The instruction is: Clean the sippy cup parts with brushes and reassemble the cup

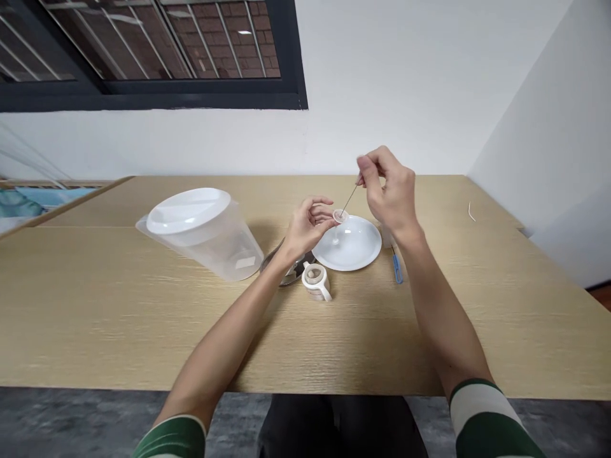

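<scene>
Over the far edge of a white plate (360, 254), my left hand (311, 226) pinches a small translucent cup (340, 216) by its side. My right hand (389, 187) is raised above it, fingers closed on a thin dark rod (351, 194). The rod slants down to the left, and its lower end is in the cup's mouth. A small white teapot-like cup with a handle (316, 283) stands in front of the plate, something pale inside. Partly hidden by my left forearm, a dark round tray (291, 277) lies beside it.
A large translucent lidded pitcher (205, 235) stands left of my left arm. Beside my right forearm are a blue tool (397, 268) and a partly hidden whitish container (386, 237). A thin white bent strip (471, 212) lies at the right. Behind the table is a wall (382, 95).
</scene>
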Demonstrator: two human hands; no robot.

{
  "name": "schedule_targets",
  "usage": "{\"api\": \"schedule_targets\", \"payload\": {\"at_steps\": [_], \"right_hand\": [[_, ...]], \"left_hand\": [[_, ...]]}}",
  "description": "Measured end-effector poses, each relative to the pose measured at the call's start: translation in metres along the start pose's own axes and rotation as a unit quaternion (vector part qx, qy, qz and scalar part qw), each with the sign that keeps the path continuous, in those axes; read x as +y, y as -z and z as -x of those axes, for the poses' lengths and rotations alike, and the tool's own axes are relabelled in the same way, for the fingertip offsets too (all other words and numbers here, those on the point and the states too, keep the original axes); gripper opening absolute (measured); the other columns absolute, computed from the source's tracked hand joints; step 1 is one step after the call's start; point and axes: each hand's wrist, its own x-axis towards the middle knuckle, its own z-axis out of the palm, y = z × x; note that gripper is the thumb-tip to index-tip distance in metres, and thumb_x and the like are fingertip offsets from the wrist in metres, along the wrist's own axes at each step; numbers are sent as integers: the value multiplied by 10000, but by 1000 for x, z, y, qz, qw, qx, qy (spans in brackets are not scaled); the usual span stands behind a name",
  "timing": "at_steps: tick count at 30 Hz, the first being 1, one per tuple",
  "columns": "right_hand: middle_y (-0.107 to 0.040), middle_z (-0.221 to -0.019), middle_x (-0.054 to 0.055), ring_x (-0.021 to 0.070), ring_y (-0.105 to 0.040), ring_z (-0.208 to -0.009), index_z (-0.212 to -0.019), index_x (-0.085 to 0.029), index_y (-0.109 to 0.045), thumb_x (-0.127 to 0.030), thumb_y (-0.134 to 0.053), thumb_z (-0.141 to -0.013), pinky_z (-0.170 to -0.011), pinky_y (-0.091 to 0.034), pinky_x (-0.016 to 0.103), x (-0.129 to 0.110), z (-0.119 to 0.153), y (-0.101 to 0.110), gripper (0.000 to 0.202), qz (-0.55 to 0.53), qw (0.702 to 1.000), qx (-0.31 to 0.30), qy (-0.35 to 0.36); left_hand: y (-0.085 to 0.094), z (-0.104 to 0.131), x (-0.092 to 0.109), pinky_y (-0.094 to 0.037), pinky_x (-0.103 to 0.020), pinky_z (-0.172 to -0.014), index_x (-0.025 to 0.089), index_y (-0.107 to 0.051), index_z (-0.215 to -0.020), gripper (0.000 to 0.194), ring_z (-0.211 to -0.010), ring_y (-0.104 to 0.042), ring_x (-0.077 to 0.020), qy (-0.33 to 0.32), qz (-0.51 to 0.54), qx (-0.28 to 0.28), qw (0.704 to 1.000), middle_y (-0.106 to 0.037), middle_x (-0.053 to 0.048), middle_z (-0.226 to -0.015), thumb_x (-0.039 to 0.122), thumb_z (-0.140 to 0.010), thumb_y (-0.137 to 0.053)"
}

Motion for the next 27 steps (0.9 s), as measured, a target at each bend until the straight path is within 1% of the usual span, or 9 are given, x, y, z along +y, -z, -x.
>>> {"api": "schedule_targets", "payload": {"at_steps": [4, 9, 12, 14, 17, 19, 22, 24, 27], "right_hand": [[-605, -709, -25, 136, -552, -642, -816, -257, -541, -579, -432, -1079, -688, -474, 285, 5, 4, -14, 430, 13, 999, -51, -7], [-577, -685, -33, 139, -501, -609, -770, -247, -511, -446, -476, -1087, -651, -409, 281, 20, 9, -26, 376, 27, 994, -99, -31], [-581, -697, -29, 145, -521, -655, -745, -236, -507, -339, -526, -1060, -668, -394, 279, 23, 12, -33, 332, 38, 988, -144, -45], [-605, -739, -10, 158, -557, -731, -731, -232, -502, -293, -549, -1039, -712, -408, 282, 22, 13, -36, 317, 48, 985, -161, -32], [-632, -797, 15, 175, -587, -797, -759, -238, -518, -349, -521, -1058, -760, -431, 290, 20, 14, -37, 319, 56, 989, -138, -15], [-622, -766, 5, 168, -585, -741, -797, -251, -532, -459, -468, -1083, -732, -437, 287, 18, 13, -34, 360, 48, 992, -112, -25], [-601, -706, -18, 143, -574, -650, -835, -265, -541, -598, -404, -1082, -686, -444, 277, 14, 11, -27, 437, 21, 996, -80, -39], [-601, -701, -23, 133, -577, -635, -843, -265, -543, -631, -376, -1079, -681, -457, 278, 9, 9, -23, 466, 9, 998, -57, -29], [-595, -703, -24, 132, -585, -637, -839, -266, -544, -621, -368, -1083, -677, -481, 285, 0, 5, -16, 466, 7, 1000, -11, -13]], "left_hand": [[-4, 0, -5, -647, -329, -839, 198, -561, -1086, 518, -858, -774, -188, 1, 21, 16, 1000, -757, -22, -874, 357, -710, -879], [-6, -1, -8, -650, -328, -856, 207, -533, -1093, 555, -905, -783, -196, -11, 43, 39, 998, -758, -23, -890, 356, -706, -903], [-5, -4, -7, -652, -330, -866, 213, -520, -1091, 566, -866, -778, -178, -23, 53, 55, 997, -747, -6, -878, 359, -703, -905], [-3, -6, -7, -648, -325, -868, 214, -510, -1097, 569, -849, -771, -165, -39, 54, 60, 996, -741, -5, -893, 357, -711, -901], [0, -7, -9, -642, -310, -849, 215, -502, -1122, 562, -842, -765, -158, -45, 39, 48, 997, -730, -7, -915, 340, -733, -888], [2, -5, -11, -635, -294, -841, 215, -508, -1126, 538, -843, -762, -153, -36, 25, 36, 998, -722, -4, -909, 314, -744, -875], [2, -1, -12, -623, -274, -818, 211, -520, -1100, 474, -825, -756, -144, -35, 9, 24, 999, -718, -1, -888, 279, -764, -848], [0, 2, -11, -618, -274, -809, 210, -522, -1080, 436, -828, -757, -148, -43, 1, 18, 999, -720, -4, -882, 274, -778, -830], [-3, 5, -8, -623, -298, -836, 211, -521, -1063, 405, -882, -765, -168, -44, -5, 5, 999, -734, -18, -900, 274, -788, -812]]}}
